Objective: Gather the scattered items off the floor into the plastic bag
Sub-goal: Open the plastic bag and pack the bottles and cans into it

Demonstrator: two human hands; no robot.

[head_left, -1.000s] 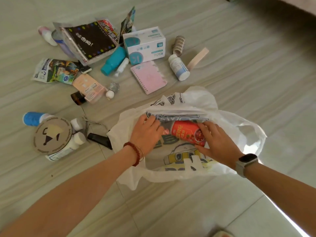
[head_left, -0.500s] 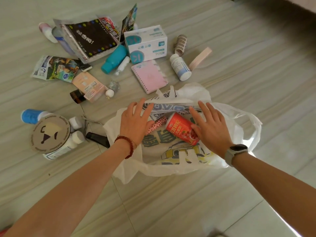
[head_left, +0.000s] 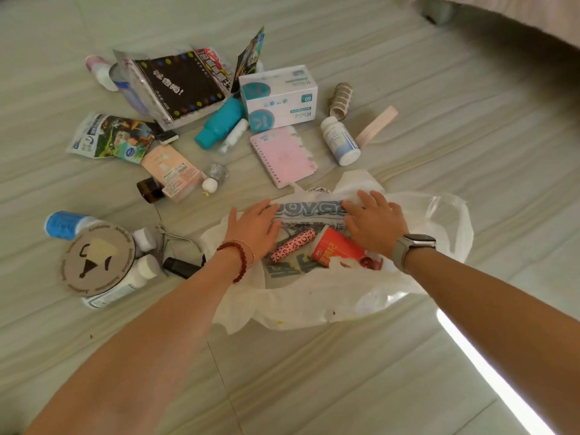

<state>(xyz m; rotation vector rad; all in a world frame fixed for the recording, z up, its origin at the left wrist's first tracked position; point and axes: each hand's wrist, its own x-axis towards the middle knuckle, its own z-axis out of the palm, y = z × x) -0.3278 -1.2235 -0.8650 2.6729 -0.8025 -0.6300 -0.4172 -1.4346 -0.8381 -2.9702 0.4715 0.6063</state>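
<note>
A pale, wavy-grained tiled floor (head_left: pixel 439 89) fills the room, a bright strip of light (head_left: pixel 489 375) crossing its lower right, furniture (head_left: pixel 518 20) edging the upper right corner.

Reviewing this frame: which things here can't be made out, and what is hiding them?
All in the head view:
- Bottles under the round cardboard disc: mostly covered, labels unreadable.
- Item behind the black booklet: hidden except a bluish edge.
- Print on the white box: too small.
- Plastic bag contents: left hand and right hand cover part; only the red can and leopard-print tube show clearly.
</note>
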